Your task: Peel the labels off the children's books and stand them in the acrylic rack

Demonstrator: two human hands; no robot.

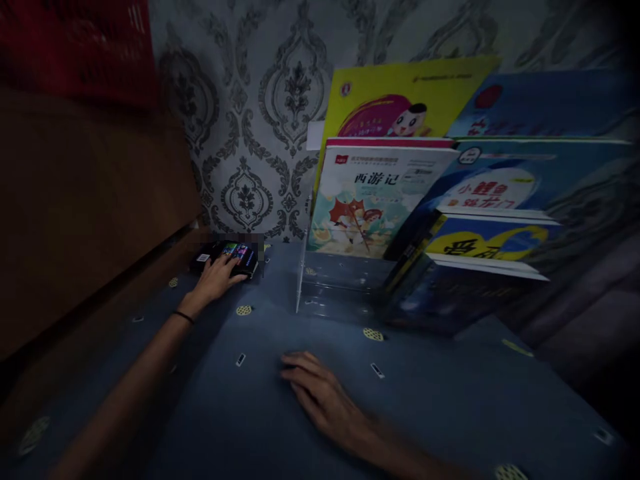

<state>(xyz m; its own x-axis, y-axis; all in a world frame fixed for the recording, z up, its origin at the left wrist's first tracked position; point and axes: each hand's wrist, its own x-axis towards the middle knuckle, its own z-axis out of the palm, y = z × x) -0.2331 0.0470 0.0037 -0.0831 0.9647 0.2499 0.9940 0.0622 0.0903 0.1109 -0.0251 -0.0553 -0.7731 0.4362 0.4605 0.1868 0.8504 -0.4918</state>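
Note:
At the far left of the blue tabletop, my left hand [216, 279] lies on a dark book [246, 256] with a barcode and colourful pictures on its cover. Its fingers are spread over the cover, and the thumb is by the near edge. My right hand [320, 393] is low over the middle of the tabletop, fingers stretched out and holding nothing. Whether it touches the surface I cannot tell. Nearest to it is a clear acrylic stand [340, 300], where a white picture book [365, 207] leans upright.
Behind the white book stands a yellow book [420, 83]. Several blue and dark books, including a blue-and-yellow one [485, 239], fill the rack's right side. A brown wooden panel [90, 213] borders the left. Patterned wallpaper [245, 193] backs the blue tabletop [240, 413].

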